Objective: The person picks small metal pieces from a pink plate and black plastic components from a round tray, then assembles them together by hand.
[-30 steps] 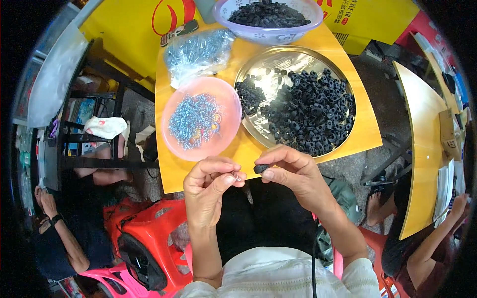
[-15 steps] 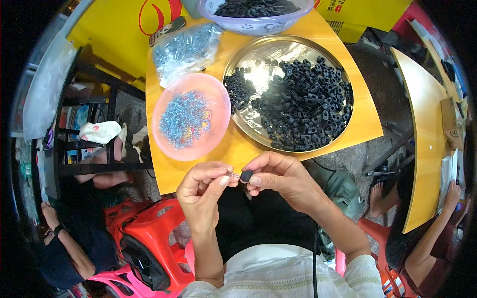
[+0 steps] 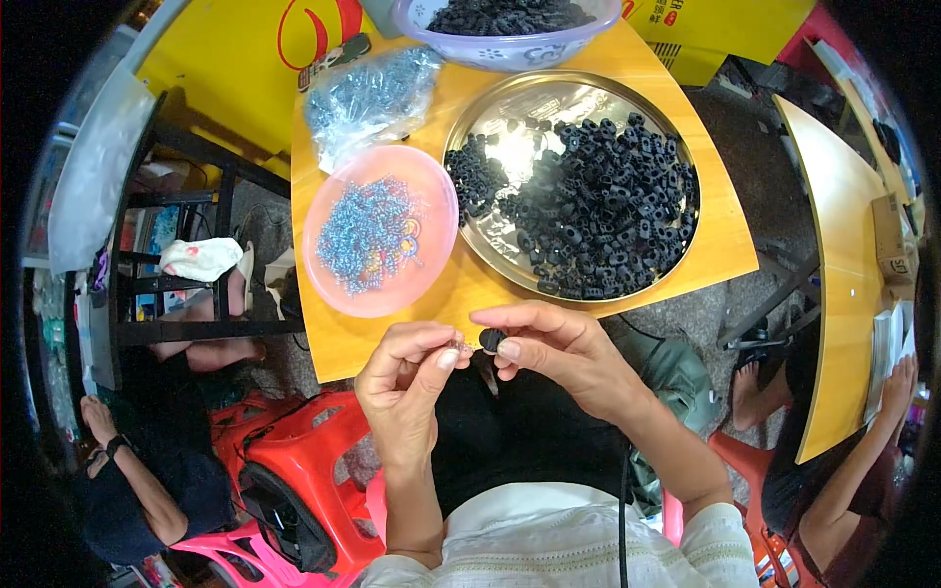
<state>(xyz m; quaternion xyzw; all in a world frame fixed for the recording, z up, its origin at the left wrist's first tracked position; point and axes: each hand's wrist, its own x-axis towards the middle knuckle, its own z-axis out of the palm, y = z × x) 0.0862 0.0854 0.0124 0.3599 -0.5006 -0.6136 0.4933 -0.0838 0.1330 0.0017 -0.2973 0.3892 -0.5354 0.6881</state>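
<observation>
The black piece is pinched in the right hand, the tiny glinting bit in the left hand, by the table's near edge. A slack fingertip hold could, I reckon, drop either into the lap

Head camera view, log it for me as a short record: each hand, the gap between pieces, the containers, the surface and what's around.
Left hand: pinching a small shiny piece
Right hand: pinching a small black piece
Gap: pieces close together; contact unclear
Pink bowl: small bluish pieces
Round metal tray: many black parts
Patterned bowl: more dark parts, far edge
Clear bag: bluish contents, beyond pink bowl
Surface: yellow table
Around: red plastic stool, left of the person
</observation>
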